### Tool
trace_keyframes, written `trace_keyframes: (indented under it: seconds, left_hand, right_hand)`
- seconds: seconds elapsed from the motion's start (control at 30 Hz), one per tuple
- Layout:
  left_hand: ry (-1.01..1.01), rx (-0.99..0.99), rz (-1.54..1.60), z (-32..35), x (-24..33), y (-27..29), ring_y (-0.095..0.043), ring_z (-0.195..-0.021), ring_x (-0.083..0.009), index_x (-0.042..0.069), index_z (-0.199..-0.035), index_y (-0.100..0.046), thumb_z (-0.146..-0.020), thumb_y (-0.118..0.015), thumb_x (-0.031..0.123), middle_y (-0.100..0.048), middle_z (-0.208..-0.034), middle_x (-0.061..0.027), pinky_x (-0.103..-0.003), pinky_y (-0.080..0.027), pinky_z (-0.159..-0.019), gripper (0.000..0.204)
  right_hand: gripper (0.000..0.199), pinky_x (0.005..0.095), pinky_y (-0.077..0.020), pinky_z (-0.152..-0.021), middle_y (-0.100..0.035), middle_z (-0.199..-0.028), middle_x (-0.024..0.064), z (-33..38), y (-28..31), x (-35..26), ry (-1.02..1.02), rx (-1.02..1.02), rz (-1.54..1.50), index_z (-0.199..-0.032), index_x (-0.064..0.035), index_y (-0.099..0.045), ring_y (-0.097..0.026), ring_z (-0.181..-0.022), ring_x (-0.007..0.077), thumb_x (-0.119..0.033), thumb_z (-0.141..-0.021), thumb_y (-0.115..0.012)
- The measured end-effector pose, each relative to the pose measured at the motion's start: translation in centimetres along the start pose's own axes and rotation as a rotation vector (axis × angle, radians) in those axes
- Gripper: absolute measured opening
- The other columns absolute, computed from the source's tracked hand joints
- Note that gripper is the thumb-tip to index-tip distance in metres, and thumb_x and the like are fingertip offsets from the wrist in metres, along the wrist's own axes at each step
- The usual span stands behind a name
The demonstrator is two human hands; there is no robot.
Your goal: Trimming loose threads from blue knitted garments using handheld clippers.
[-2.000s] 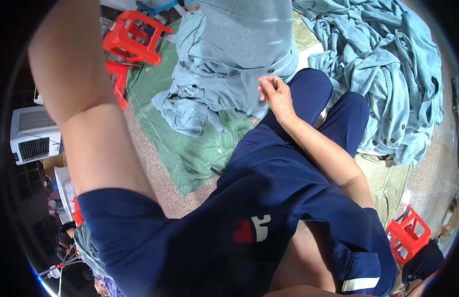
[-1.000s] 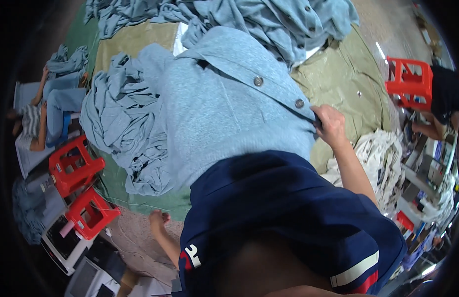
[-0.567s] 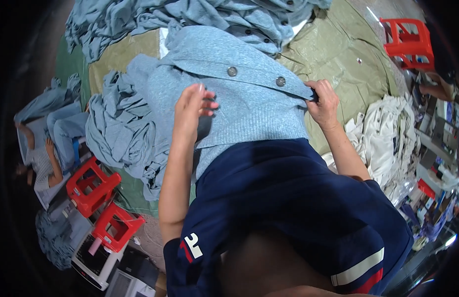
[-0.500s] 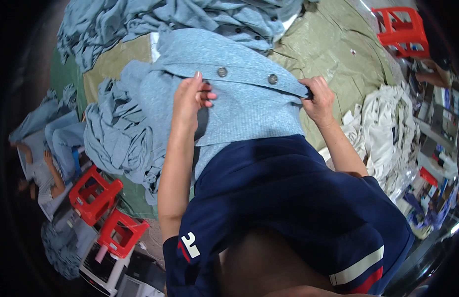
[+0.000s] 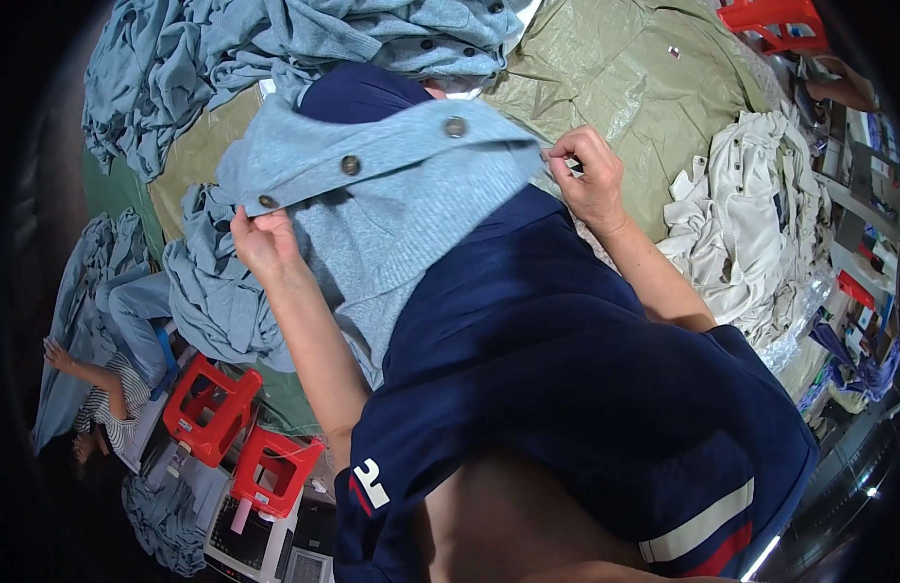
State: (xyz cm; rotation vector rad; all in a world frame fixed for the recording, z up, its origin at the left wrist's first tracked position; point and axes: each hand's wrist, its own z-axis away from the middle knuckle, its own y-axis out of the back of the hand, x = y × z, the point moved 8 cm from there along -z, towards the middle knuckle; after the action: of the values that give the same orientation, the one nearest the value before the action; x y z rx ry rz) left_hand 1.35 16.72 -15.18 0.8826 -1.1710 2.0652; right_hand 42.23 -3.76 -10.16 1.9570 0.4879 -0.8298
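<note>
A light-blue knit cardigan (image 5: 401,214) with large dark buttons lies across my lap, its button band lifted and stretched slantwise between my hands. My left hand (image 5: 265,241) is closed, pinching the band's left end just below a button. At the band's right end, the fingers of my right hand (image 5: 591,175) are pinched together at the cardigan's corner; the exact grip there is small and partly hidden. The ribbed hem hangs toward my navy clothing, and navy cloth (image 5: 367,92) shows beyond the cardigan's far edge.
Blue knit garments (image 5: 226,49) are heaped at the far side, with more (image 5: 217,282) at left. White buttoned garments (image 5: 736,214) pile up at right on an olive sheet (image 5: 625,68). Red stools (image 5: 212,408) stand lower left, near another person (image 5: 110,389) handling blue cloth.
My left hand has moved left and down and taken hold of the button band, which now slants down to the left. My right hand has shifted slightly left. The view has shifted somewhat.
</note>
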Motion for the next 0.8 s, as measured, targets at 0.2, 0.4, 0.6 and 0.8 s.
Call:
trace_keyframes:
  seconds: [0.2,0.4,0.6,0.8]
  left_hand:
    - [-0.003,0.077,0.032,0.0,1.0,2.1,-0.054,-0.117,-0.0331,-0.010,-0.120,-0.046,-0.094,-0.039,0.011,-0.054,-0.127,-0.0210,-0.049,-0.044,-0.101,0.035]
    - [-0.005,0.034,0.074,0.6,0.3,1.9,-0.053,-0.118,-0.0340,-0.010,-0.120,-0.045,-0.092,-0.041,0.011,-0.052,-0.129,-0.0224,-0.049,-0.044,-0.101,0.036]
    - [0.086,-0.188,0.298,-2.2,2.4,5.9,-0.058,-0.110,-0.0342,-0.010,-0.116,-0.047,-0.093,-0.043,0.012,-0.056,-0.123,-0.0226,-0.046,-0.051,-0.092,0.032]
    - [0.176,-0.184,0.207,-2.1,2.2,7.1,-0.064,-0.087,-0.0248,-0.001,-0.103,-0.055,-0.093,-0.047,0.016,-0.065,-0.103,-0.0138,-0.038,-0.053,-0.072,0.021]
  right_hand:
    - [0.022,0.0329,-0.0481,-0.067,-0.057,-0.090,0.0092,-0.9,-1.4,-0.2,-0.018,-0.070,-0.163,-0.089,-0.0041,-0.058,-0.059,-0.079,0.0237,-0.003,-0.072,-0.072]
    - [0.039,0.0290,-0.0466,-0.081,-0.057,-0.100,0.0083,-3.4,-6.3,0.5,-0.202,-0.211,-0.367,-0.107,-0.0032,-0.058,-0.057,-0.089,0.0200,-0.014,-0.074,-0.075]
    - [0.025,0.0324,-0.0490,-0.067,-0.059,-0.082,0.0091,-3.8,-3.4,2.1,-0.155,0.019,-0.211,-0.087,-0.0017,-0.054,-0.059,-0.072,0.0218,-0.001,-0.067,-0.068]
    - [0.044,0.0297,-0.0478,-0.062,-0.056,-0.091,0.0123,-2.9,1.0,-1.3,0.213,0.106,-0.183,-0.101,-0.0048,-0.047,-0.058,-0.076,0.0223,0.013,-0.064,-0.063]
